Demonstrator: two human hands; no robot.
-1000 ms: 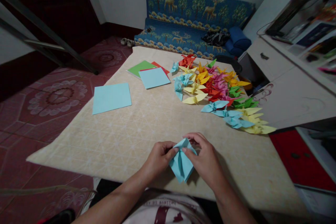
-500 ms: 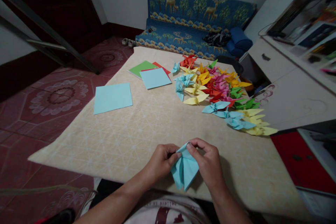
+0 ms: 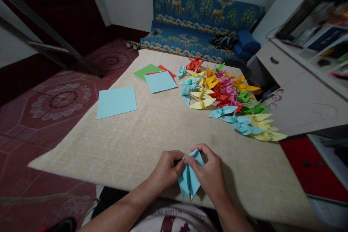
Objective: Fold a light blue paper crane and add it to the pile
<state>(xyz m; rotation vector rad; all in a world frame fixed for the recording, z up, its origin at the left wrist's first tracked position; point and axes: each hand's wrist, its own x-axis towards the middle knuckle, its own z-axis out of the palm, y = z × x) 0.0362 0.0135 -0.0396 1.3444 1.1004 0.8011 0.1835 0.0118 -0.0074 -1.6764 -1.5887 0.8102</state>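
Observation:
A partly folded light blue paper (image 3: 189, 181) is held near the table's front edge, its two pointed flaps hanging toward my body. My left hand (image 3: 170, 166) pinches its left upper edge between thumb and fingers. On the right side, my right hand (image 3: 208, 166) grips the same paper, with the thumb across its middle by the left fingertips and the fingers behind the upper corner. Flat on the table at the left lies a light blue square sheet (image 3: 116, 103). Another blue sheet (image 3: 161, 82) rests over a green sheet (image 3: 148, 70) and a red one.
Many folded paper cranes (image 3: 223, 88) in several colours cover the right back of the cloth-covered table (image 3: 114, 152). Behind it is a blue patterned sofa (image 3: 190, 25). A white cabinet (image 3: 293, 87) stands at the right, a metal ladder (image 3: 49, 25) at the left.
My right thumb has moved left and down from the paper's top tip to its middle, beside my left fingertips. The upper right part of the paper now shows spread out.

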